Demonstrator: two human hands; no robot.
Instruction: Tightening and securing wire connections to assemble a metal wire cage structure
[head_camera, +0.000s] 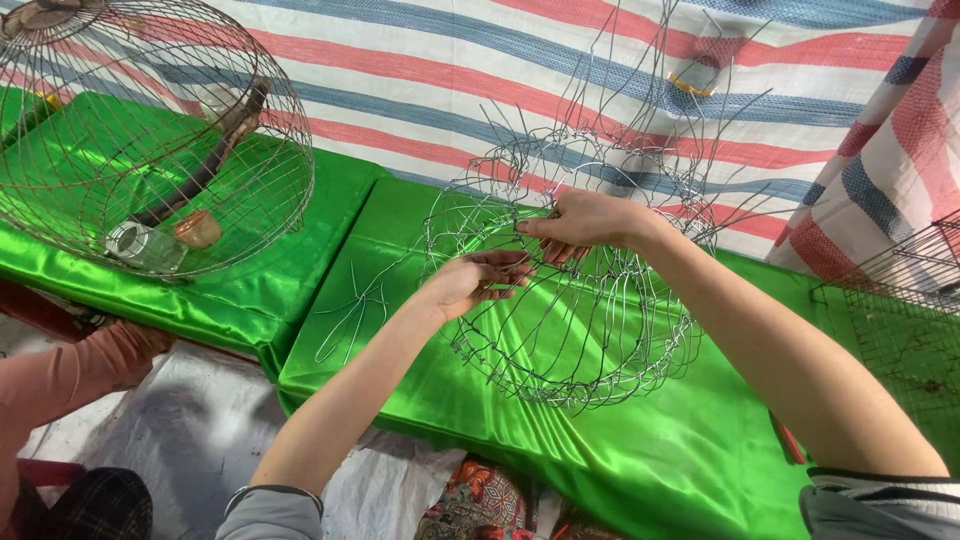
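A half-built round cage of thin silver wire (590, 330) lies on its side on a bright green satin cloth (640, 450), its loose wire ends sticking up and out. My left hand (470, 282) is curled around wires on the cage's left side. My right hand (585, 222) pinches a wire at the cage's upper rim, just above and right of the left hand. Both forearms reach in from the bottom of the view.
A finished domed wire cage (150, 130) with a perch and small cups stands on green cloth at the left. Loose bent wires (350, 310) lie beside my left arm. A flat wire mesh panel (900, 310) sits at the right. Another person's sleeve (70, 375) shows at lower left. A striped tarp hangs behind.
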